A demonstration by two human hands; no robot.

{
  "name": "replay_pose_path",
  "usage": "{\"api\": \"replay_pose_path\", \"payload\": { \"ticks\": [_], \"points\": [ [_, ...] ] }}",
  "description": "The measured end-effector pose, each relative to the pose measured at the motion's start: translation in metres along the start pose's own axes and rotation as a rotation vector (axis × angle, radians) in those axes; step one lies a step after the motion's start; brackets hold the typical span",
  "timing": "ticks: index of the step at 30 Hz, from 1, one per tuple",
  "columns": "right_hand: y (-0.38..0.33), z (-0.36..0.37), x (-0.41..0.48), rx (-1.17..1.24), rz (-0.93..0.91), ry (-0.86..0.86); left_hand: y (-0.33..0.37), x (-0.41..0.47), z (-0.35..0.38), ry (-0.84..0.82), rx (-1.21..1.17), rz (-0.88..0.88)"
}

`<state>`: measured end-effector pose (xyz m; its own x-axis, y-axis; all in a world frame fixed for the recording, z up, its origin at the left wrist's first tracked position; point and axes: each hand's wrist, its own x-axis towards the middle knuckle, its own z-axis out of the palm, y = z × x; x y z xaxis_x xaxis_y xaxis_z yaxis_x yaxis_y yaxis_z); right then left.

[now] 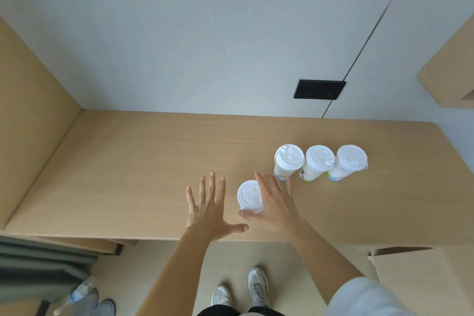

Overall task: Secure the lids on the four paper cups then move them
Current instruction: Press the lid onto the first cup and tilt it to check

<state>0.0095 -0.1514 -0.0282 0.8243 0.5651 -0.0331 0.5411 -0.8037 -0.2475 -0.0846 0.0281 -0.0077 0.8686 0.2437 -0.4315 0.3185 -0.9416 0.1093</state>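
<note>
Both hands wide open, left hand [209,209] beside the near cup [249,196] & right hand [273,201] partly over it, so a bump could tip it.

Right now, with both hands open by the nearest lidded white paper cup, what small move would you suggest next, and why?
Probably close the right hand around the nearest lidded white paper cup and carry it toward the row of three lidded cups. It stands apart from them, all four lids look seated, and the left hand is spread open beside it.
</note>
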Motion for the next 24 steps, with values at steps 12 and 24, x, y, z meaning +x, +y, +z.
{"api": "replay_pose_path", "payload": {
  "ticks": [12, 24],
  "points": [
    [-0.024, -0.019, 0.037, 0.563, 1.094, -0.141, 0.052, 0.035, -0.019, 0.063, -0.538, -0.432],
    [-0.039, 0.006, 0.055, 0.616, 1.164, -0.057, 0.084, 0.063, -0.004, 0.04, -0.692, -0.69]
  ]
}}
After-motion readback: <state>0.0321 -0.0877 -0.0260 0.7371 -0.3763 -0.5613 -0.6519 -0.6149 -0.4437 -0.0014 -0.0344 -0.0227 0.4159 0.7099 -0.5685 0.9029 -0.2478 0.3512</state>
